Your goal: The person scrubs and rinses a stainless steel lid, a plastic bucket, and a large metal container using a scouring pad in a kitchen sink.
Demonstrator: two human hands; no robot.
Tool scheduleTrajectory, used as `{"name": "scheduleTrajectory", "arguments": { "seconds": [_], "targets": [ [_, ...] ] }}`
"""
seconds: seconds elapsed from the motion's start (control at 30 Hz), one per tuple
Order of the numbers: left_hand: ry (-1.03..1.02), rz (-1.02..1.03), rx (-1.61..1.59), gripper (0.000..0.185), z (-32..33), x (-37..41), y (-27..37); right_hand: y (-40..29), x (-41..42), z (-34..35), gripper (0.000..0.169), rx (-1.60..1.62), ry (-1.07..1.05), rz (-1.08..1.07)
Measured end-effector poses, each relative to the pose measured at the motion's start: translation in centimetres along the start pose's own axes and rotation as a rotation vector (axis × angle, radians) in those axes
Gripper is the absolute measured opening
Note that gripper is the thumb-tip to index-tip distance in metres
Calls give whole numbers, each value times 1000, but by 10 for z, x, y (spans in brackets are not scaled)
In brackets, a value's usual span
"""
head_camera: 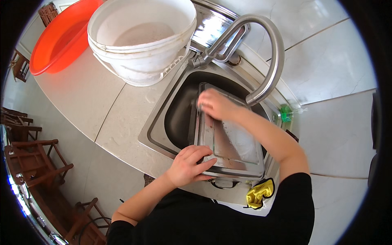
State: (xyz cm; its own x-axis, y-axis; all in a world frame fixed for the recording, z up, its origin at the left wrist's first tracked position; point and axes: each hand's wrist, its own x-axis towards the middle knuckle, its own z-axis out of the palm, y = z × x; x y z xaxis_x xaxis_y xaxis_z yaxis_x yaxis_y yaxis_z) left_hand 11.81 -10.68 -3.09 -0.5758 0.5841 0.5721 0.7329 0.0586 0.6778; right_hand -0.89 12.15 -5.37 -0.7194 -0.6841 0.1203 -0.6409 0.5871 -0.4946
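Observation:
A rectangular stainless steel pan or lid (235,144), wet and shiny, lies tilted across a dark sink basin (179,113), with a metal loop handle at its near end. My left hand (191,163) rests on the near left corner of it, fingers spread over the rim. My right hand (214,104), blurred, is bent over its far left edge; whether something small lies under those fingers cannot be told. A curved steel faucet (275,61) arches over the right side of the basin, its spout beside my right forearm.
White nested buckets (137,61) and an orange-red plastic basin (58,46) stand on the counter at the upper left. A yellow cloth with black edging (258,196) lies near my body. A green soap bottle (286,114) stands right of the sink. Wooden chairs (36,159) are at the left.

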Motion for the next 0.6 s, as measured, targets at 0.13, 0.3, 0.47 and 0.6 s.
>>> {"name": "scheduleTrajectory", "arguments": {
  "seconds": [0.13, 0.3, 0.47, 0.6],
  "targets": [
    [-25, 3, -23, 51, -1, 1, 1, 83, 16, 24, 11, -141, 145, 342],
    [5, -29, -9, 50, 3, -3, 0, 23, 11, 15, 8, 59, 137, 65],
    [-19, -45, 9, 45, 1, -3, 1, -57, 4, -7, 9, 214, -27, -113],
    [-37, -45, 4, 45, 1, -1, 3, 6, 13, 11, 10, -23, 88, -62]
  ]
}}
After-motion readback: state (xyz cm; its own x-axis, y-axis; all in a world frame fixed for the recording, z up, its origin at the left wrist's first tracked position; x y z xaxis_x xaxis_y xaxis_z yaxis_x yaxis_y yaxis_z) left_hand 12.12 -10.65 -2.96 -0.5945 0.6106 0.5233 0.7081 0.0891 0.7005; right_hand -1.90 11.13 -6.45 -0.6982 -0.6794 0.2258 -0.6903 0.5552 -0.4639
